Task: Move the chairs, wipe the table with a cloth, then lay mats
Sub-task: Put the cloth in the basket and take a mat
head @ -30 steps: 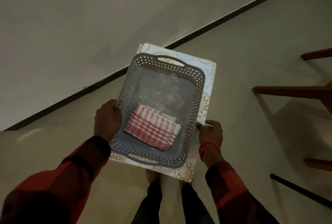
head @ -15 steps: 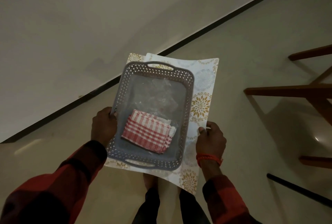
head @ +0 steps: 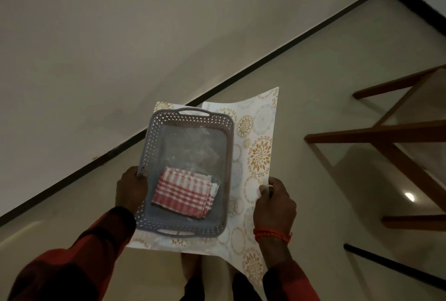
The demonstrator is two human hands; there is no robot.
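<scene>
- The left hand [head: 131,189] is gripping the left rim of the tray [head: 226,156] — fingers curled over it, red sleeve reaching in.
- The right hand [head: 274,204] is pinching a mat [head: 259,156] right of the tray — red band circling the wrist.

No readable text

The mats [head: 259,156] carry only printed gold and pale blue floral medallions, the cloth [head: 184,194] only a red-and-white check, and the grey basket [head: 154,136] bears no label, brand or number.

Dim pale floor [head: 313,83], dark skirting [head: 241,76], perhaps wooden chairs [head: 386,136].
</scene>
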